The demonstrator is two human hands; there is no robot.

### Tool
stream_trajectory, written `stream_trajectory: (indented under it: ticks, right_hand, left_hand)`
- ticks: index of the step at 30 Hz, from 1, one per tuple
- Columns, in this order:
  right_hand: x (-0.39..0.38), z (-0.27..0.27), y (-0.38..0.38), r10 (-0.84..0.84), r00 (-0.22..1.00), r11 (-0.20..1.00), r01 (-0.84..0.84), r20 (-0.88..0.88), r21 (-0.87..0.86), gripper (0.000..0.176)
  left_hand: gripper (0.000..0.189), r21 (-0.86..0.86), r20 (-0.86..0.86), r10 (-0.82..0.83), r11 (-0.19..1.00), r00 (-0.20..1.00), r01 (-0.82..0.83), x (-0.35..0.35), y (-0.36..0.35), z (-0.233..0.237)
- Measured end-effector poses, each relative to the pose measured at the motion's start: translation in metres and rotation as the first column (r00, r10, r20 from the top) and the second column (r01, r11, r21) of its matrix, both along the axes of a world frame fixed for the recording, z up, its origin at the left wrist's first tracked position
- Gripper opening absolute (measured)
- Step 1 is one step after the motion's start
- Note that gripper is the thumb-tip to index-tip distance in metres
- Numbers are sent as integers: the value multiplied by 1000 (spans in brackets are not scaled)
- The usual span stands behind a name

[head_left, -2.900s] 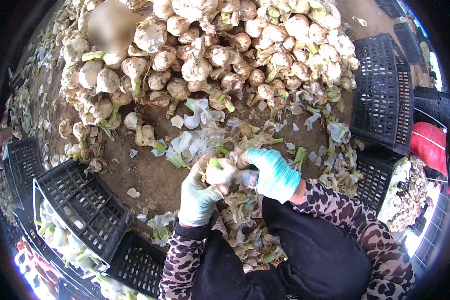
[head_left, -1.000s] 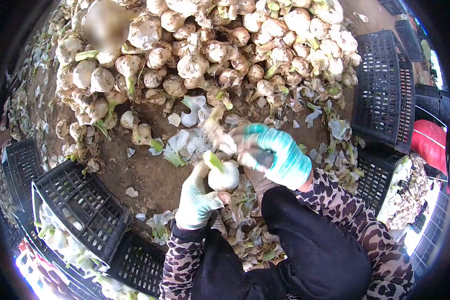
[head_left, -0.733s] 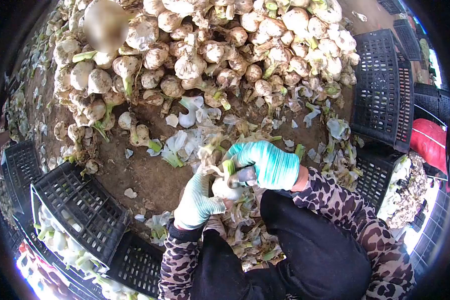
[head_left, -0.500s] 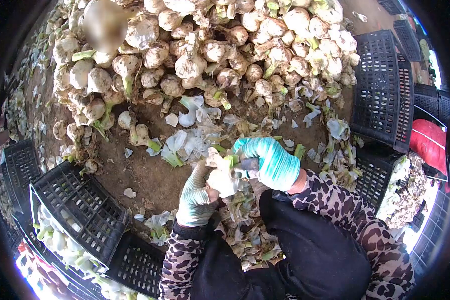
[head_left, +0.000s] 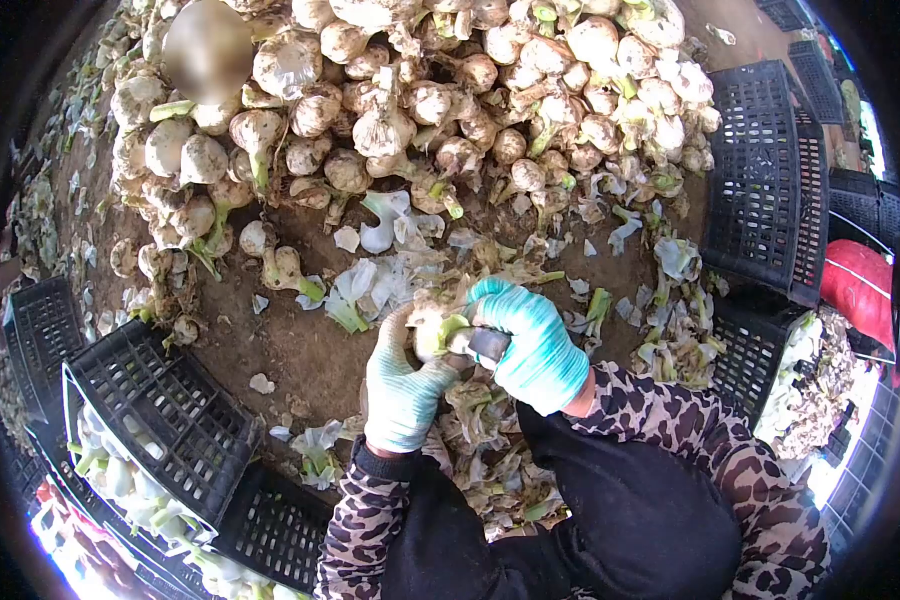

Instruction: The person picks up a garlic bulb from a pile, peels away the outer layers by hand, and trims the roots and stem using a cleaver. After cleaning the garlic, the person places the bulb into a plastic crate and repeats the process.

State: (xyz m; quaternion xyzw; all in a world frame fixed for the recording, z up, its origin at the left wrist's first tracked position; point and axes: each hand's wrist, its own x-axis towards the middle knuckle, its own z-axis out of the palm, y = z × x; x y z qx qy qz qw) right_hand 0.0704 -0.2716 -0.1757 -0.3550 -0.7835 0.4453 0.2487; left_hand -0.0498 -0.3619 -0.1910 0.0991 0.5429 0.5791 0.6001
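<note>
**Your left hand point(head_left: 405, 388) cradles a bulb point(head_left: 425, 336) while your right hand point(head_left: 536, 345) works a dark tool point(head_left: 488, 345) against it**

In the head view, the bulb sits in front of you, above the ground and between your two gloved hands. Your left hand is curled around its near and left sides, thumb toward the right. Your right hand is closed on the dark tool, whose end meets the bulb near its green stem point(head_left: 453, 328); the exact contact is too small to make out.

Beyond your hands, a broad heap of bulbs point(head_left: 390, 120) covers the ground point(head_left: 270, 340), and loose skins point(head_left: 370, 285) lie between the heap and your hands. More peelings point(head_left: 490, 460) lie between your legs point(head_left: 640, 490). To your left, a black crate point(head_left: 165, 415) stands tilted beside pale bulbs with green ends point(head_left: 120, 475). To your right is a tall black crate point(head_left: 755, 170), with a red sack point(head_left: 858, 295) just beside it.
</note>
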Motion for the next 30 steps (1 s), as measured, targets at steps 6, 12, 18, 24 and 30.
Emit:
stream_trajectory:
  ticks: [6, 12, 18, 24, 30]
  right_hand:
    - [32, -47, 28, -533, 825, 501, 488, 190, -715, 14]
    - [46, -35, 39, -250, 951, 968, 240, 183, 77, 51]
    - [22, 4, 29, -61, 977, 475, -152, -204, -867, 38]
    - [16, 11, 18, 236, 970, 794, -165, 47, -585, 19]
    - [35, -41, 14, -45, 999, 813, 53, 28, -579, 11]
  left_hand:
    - [69, 70, 316, 39, 995, 948, -64, 1, 4, 13]
    - [74, 85, 279, -42, 996, 959, 19, -9, 0, 6]
    - [63, 138, 110, -199, 973, 974, 183, -18, -1, -2]
    - [62, 89, 255, 117, 985, 960, -144, -1, 6, -7]
    - [62, 87, 397, 42, 993, 917, -84, -11, 4, 1]
